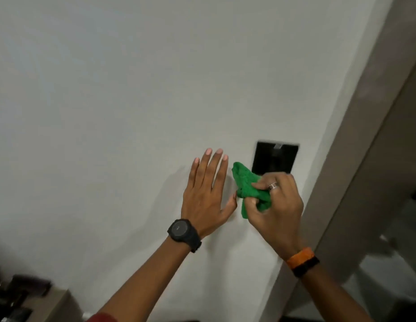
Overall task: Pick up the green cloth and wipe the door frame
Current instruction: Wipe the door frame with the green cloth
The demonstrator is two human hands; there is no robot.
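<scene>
While the left hand (205, 194) lies flat and open against the plain white wall (109, 89), fingers spread and pointing toward twelve o'clock, the right hand (275, 205) is closed around a crumpled bright green cloth (245, 182), bunching it between thumb and curled fingers. That cloth sits just beside the left hand at its three o'clock, its loose upper end sticking out toward eleven o'clock from the right fist and resting close to or against the wall; contact cannot be told for certain. A black square wall plate (275, 159) is mounted at one o'clock from the cloth, just above the right knuckles. The grey-brown door frame (369, 135) runs diagonally at three o'clock of the right hand, apart from the cloth. A black round wristwatch (182, 232) circles the left wrist, an orange and black band (303, 261) the right, and a silver ring (272, 186) sits on a right finger.
</scene>
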